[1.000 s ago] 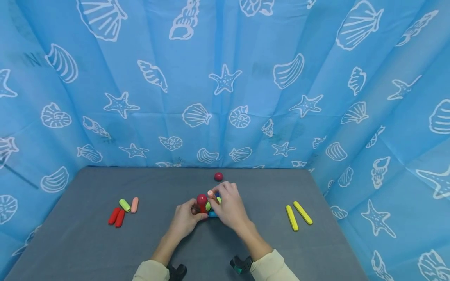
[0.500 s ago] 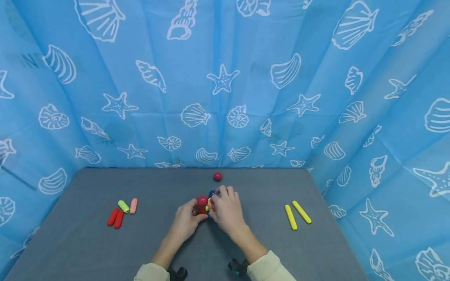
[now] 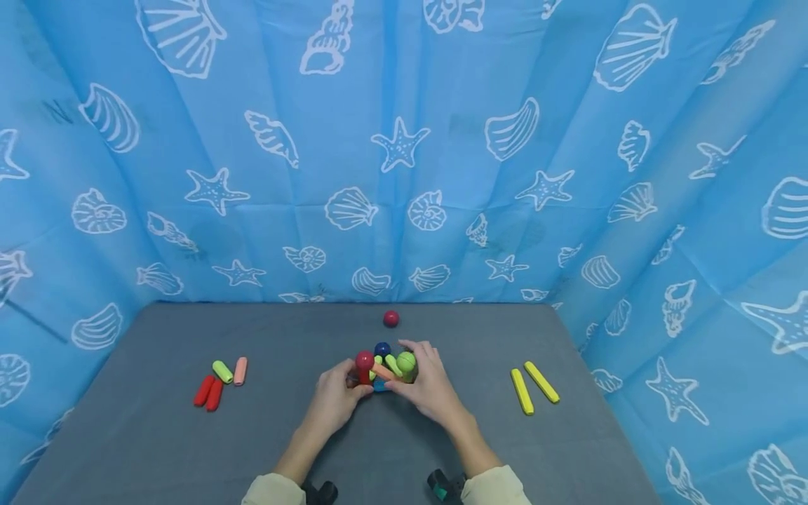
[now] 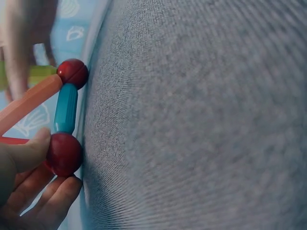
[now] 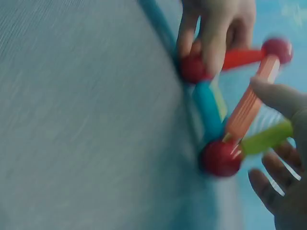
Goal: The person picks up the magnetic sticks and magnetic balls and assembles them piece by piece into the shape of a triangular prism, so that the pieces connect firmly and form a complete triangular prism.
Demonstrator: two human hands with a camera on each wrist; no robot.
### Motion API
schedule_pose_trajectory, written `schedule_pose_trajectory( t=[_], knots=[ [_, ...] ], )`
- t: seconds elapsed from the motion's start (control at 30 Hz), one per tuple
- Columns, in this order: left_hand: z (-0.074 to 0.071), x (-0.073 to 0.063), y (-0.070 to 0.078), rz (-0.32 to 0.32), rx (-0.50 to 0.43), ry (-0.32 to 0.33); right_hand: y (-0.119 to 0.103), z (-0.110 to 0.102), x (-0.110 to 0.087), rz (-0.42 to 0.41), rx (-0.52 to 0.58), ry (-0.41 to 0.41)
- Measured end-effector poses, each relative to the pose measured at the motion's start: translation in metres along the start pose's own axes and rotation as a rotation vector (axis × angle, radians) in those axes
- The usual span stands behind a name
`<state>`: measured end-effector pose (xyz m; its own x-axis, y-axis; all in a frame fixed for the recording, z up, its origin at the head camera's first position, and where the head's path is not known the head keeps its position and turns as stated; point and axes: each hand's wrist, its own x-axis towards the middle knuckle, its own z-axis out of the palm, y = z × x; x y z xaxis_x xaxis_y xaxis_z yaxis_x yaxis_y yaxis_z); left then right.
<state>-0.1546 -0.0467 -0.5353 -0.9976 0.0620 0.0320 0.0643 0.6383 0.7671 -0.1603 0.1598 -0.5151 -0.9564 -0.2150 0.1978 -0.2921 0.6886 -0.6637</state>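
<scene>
A frame of magnetic rods and balls stands on the table at the centre of the head view. My left hand point(image 3: 334, 398) holds its lower left red ball point(image 4: 64, 155) between thumb and fingers. A blue rod point(image 4: 65, 109) runs from there to another red ball point(image 5: 221, 158). Above my left hand rises a red rod point(image 5: 243, 58) topped by a red ball point(image 3: 364, 360). An orange rod point(image 5: 252, 98) slants between that top ball and the lower right ball. My right hand point(image 3: 435, 386) has its thumb at the orange rod, fingers spread near a green ball point(image 3: 406, 362) and green rod point(image 5: 266, 139).
A loose red ball point(image 3: 391, 319) lies behind the frame. On the left lie two red rods point(image 3: 204, 391), a green rod point(image 3: 222, 371) and an orange rod point(image 3: 240, 371). Two yellow rods point(image 3: 522, 391) are on the right. A blue shell-print curtain point(image 3: 404, 231) hangs behind the table.
The orange rod, earlier upright in my right hand, now slants across the frame's front side. My right hand has shifted right and its fingers have spread. The left hand keeps its hold.
</scene>
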Motion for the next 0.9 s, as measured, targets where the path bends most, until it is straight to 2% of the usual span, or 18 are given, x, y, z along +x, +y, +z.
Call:
schedule_pose_trajectory(
  t=[0.13,0.33,0.5,0.73,0.83,0.9],
  knots=[
    [0.000,0.000,0.002,-0.017,0.016,0.002,0.025,0.006,-0.005,0.063,0.154,-0.062],
    [0.003,0.002,0.005,-0.008,0.019,-0.008,0.042,0.012,-0.010,0.095,0.250,-0.089],
    [0.003,0.003,0.005,0.001,0.024,-0.009,0.045,0.012,-0.011,0.103,0.251,-0.098],
    [0.002,0.005,0.001,0.023,0.003,-0.048,0.046,0.011,-0.010,0.123,0.267,-0.110],
    [-0.008,0.005,-0.003,0.017,-0.017,-0.067,0.048,0.012,-0.009,0.099,0.266,-0.102],
    [-0.021,0.005,-0.008,0.006,-0.025,-0.070,0.049,0.012,-0.009,0.089,0.264,-0.099]
  ],
)
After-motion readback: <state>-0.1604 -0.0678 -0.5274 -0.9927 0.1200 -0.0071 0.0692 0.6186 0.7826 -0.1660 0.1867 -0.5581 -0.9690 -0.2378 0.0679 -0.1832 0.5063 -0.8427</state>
